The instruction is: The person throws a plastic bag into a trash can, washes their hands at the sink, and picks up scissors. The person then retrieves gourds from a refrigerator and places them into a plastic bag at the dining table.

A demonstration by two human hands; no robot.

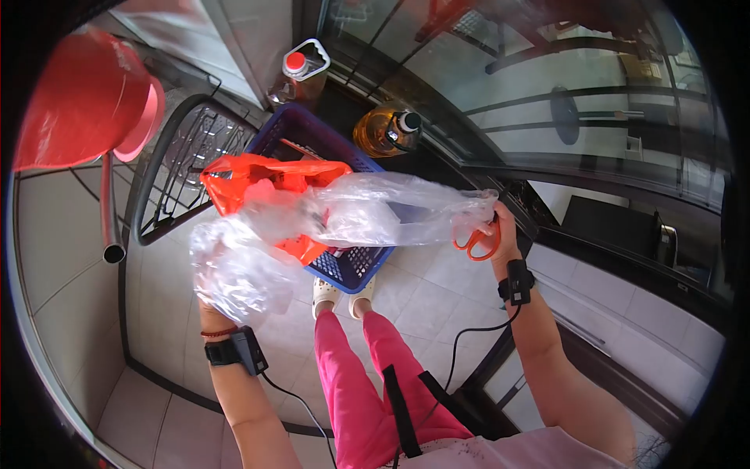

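Clear plastic point(363, 209), crinkled and see-through, stretches across the blue basket point(351, 264), running from the person's left hand, off the basket's left side, to the right hand, off its right side. The right hand point(504, 227) is closed around the plastic's gathered end, and the orange-handled scissors point(471, 247) sit in its grip, the loops hanging below the fingers, to the right of the basket. The left hand point(209, 280) lies behind bunched folds of the same clear material, left of the basket's near end; the folds blur its fingers, so I cannot tell whether they are clamped or loose. An orange-red bag point(234, 180) lies over the basket's left rim and across its opening, partly under the plastic. Just beside the basket's upper right edge stands a bottle of golden liquid point(380, 133) with a dark cap, and beyond its far end is a clear jug with a red cap point(295, 62). A black wire rack point(148, 191) is to the basket's left, with a big red container point(82, 102) farther out. Cream shoes point(324, 294) show at the basket's near end, below pink trousers point(348, 375).
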